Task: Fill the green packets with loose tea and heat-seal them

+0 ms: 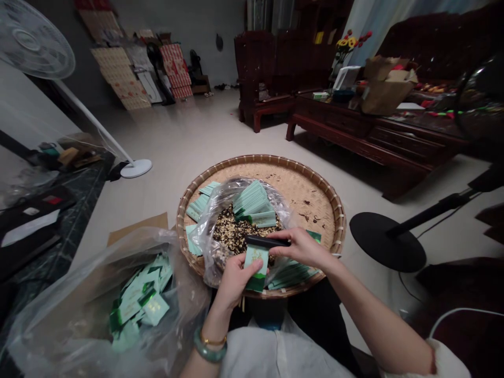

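My left hand (232,281) pinches a small pale-green packet (255,265) with a dark green lower end, held upright over the near rim of the basket. A black handheld bag sealer (268,241) lies across the packet's top edge, and my right hand (297,247) grips its right end. Beneath them, a clear plastic bag (210,220) of dried, dark-and-golden loose leaves (232,233) sits in a round woven bamboo tray (315,189). A fanned stack of flat green packets (254,202) rests on the leaves. More packets (293,274) lie by my right wrist, partly hidden.
Left of the tray, a large clear bag (71,294) holds many green packets (145,299). A white standing fan (136,168) is farther left. At right are a black round stand base (388,241) and a dark wooden low table (370,136).
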`<action>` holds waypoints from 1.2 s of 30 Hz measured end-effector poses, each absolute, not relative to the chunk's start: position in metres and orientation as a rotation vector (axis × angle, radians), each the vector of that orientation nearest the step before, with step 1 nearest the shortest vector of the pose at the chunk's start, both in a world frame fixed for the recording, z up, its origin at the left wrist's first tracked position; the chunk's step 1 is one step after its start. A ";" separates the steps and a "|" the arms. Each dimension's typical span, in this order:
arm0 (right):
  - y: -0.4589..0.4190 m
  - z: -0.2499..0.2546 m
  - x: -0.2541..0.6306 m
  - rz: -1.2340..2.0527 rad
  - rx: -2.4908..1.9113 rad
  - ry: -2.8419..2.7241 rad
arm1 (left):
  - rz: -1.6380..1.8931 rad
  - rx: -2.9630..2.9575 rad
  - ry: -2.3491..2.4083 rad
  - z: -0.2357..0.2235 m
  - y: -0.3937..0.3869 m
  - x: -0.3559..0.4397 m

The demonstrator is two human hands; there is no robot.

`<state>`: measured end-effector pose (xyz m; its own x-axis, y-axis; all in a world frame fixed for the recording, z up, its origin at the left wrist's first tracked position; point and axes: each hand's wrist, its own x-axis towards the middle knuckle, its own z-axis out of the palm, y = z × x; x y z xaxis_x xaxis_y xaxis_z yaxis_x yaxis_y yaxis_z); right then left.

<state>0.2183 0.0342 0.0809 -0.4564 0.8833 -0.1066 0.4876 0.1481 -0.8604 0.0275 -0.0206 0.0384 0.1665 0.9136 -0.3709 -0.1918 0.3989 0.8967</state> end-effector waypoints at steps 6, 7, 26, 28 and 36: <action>0.034 0.075 0.219 1.253 -1.316 -1.954 | 0.916 0.817 1.132 0.040 -0.020 0.027; 0.035 0.075 0.219 1.255 -1.317 -1.954 | 0.915 0.821 1.134 0.041 -0.020 0.027; 0.043 0.072 0.229 1.756 -1.205 -1.719 | 0.874 0.813 1.127 0.044 -0.020 0.026; 0.045 0.072 0.235 1.749 -1.216 -1.654 | 0.889 0.801 1.133 0.044 -0.020 0.025; 0.035 0.077 0.232 1.344 -1.322 -1.886 | 0.905 0.803 1.128 0.042 -0.020 0.026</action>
<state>0.2324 0.0353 0.0773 -0.4248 0.8930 -0.1488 0.4320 0.0555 -0.9002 0.0261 -0.0197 0.0418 0.1716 0.9039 -0.3917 -0.1865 0.4202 0.8880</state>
